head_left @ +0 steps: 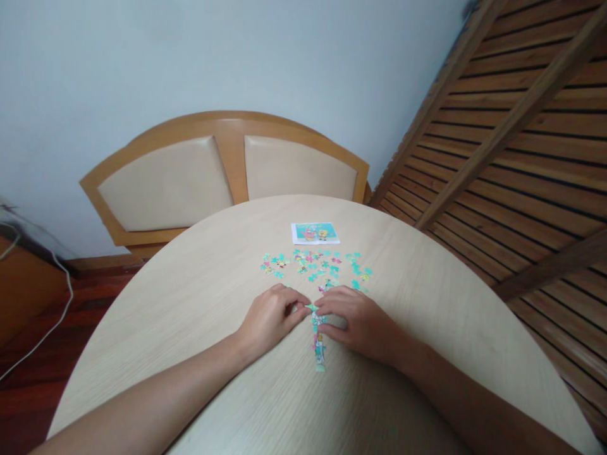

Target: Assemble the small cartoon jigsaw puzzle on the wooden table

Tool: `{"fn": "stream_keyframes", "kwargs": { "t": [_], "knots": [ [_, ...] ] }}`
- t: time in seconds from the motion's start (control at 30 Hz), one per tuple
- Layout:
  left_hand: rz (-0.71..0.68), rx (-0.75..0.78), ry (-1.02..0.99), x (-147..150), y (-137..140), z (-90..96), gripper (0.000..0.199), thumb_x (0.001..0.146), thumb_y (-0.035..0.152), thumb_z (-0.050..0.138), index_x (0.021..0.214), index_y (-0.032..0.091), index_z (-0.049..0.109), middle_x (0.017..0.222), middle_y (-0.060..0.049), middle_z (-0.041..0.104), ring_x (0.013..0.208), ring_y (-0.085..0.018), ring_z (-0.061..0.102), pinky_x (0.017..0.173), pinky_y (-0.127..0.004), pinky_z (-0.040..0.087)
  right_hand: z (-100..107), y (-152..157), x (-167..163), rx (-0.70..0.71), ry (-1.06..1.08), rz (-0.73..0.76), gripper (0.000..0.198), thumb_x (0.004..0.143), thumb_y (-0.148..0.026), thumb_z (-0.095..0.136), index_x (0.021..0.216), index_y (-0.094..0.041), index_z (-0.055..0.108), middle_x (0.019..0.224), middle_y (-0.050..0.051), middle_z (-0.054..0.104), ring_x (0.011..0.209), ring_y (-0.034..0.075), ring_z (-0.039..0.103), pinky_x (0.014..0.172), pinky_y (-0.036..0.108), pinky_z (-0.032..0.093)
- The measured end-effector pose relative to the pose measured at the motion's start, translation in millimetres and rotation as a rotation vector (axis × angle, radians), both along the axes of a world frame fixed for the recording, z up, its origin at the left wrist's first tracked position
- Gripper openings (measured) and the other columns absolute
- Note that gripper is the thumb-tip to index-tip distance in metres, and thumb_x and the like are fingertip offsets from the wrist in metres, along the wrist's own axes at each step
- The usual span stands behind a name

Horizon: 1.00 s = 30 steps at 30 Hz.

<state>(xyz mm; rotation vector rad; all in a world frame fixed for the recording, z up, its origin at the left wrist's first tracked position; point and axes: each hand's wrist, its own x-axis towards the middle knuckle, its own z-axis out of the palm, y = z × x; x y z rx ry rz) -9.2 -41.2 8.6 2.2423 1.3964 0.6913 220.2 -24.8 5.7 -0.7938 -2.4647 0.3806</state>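
A narrow strip of joined jigsaw puzzle pieces (319, 357) lies on the table in front of me, pointing toward me. At its far end, my left hand (274, 317) pinches a small green puzzle piece (312, 307) between thumb and fingertips. My right hand (358, 321) curves over the strip from the other side, its fingertips and thumb resting on the upper part. The fingers hide some of that end. Beyond both hands, many loose puzzle pieces (310, 257) in teal, pink and yellow are scattered, a few close to my right fingers.
Behind the loose pieces lies a picture card (315, 233) with a pink and a yellow cartoon figure. The round wooden table (190, 284) reaches to a padded chair back (237, 126) near the wall. Wooden slats (521, 126) rise at right; a white cable (64, 316) hangs at left.
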Motion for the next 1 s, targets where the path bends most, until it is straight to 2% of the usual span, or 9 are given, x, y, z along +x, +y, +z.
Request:
{"fn": "stream_keyframes", "kwargs": {
  "t": [0.1,0.3,0.43,0.7,1.0],
  "knots": [
    [-0.019,0.006,0.009,-0.4,0.3,0.8,0.01,0.093,0.026,0.066,0.098,0.024,0.074,0.091,-0.002,0.073,0.09,-0.02,0.063,0.08,-0.03,0.048,-0.7,1.5,2.1,0.045,-0.009,0.03,0.012,0.087,-0.026,0.072,0.099,-0.023,0.074,0.108,0.003,0.077,0.107,0.025,0.066,0.097,0.042,0.05],
    [-0.091,0.048,-0.001,-3.2,0.3,-2.7,0.012,0.096,0.027,0.063,0.1,0.024,0.073,0.097,-0.002,0.073,0.096,-0.021,0.063,0.087,-0.032,0.049,4.0,1.8,8.2,0.048,-0.087,0.086,0.024,0.087,-0.028,0.071,0.11,-0.023,0.075,0.118,0.005,0.075,0.112,0.027,0.064,0.098,0.046,0.05],
    [-0.119,0.066,0.009,-5.4,-0.3,-2.3,0.014,0.098,0.025,0.06,0.1,0.024,0.074,0.099,-0.003,0.072,0.097,-0.021,0.062,0.088,-0.033,0.049,6.7,1.6,8.8,0.036,-0.107,0.082,0.023,0.09,-0.028,0.068,0.112,-0.025,0.075,0.119,0.005,0.074,0.113,0.026,0.064,0.099,0.046,0.05],
    [-0.255,0.233,0.17,-9.3,-1.9,4.7,0.023,0.101,0.024,0.052,0.107,0.024,0.074,0.115,-0.006,0.068,0.101,-0.022,0.059,0.09,-0.037,0.05,5.7,2.6,9.1,0.027,-0.094,0.06,0.024,0.091,-0.029,0.067,0.113,-0.026,0.074,0.118,0.006,0.074,0.113,0.026,0.063,0.098,0.046,0.051],
    [-0.329,0.282,0.257,-10.3,-4.1,9.9,0.025,0.103,0.027,0.048,0.111,0.021,0.071,0.117,-0.008,0.066,0.107,-0.024,0.059,0.095,-0.04,0.051,4.6,4.0,9.9,0.043,-0.087,0.079,0.022,0.091,-0.029,0.067,0.112,-0.024,0.074,0.119,0.007,0.073,0.113,0.027,0.062,0.097,0.046,0.051]
  ]
}}
